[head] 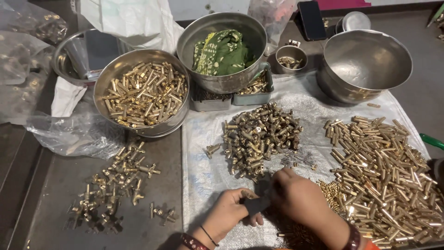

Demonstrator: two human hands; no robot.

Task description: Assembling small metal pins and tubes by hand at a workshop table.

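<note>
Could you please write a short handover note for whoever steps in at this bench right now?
Left hand and right hand meet over the woven sheet, pinching a small dark piece together.
Middle pile of brass fittings lies just ahead; brass tubes lie to the right.
T-shaped brass pieces are spread on the left; a steel bowl is full of brass parts.
The large right bowl looks nearly empty.

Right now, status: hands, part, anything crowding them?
Left hand and right hand together on a small dark piece, grip detail unclear. Brass fittings pile just ahead. Brass tubes heap crowds the right.
</note>
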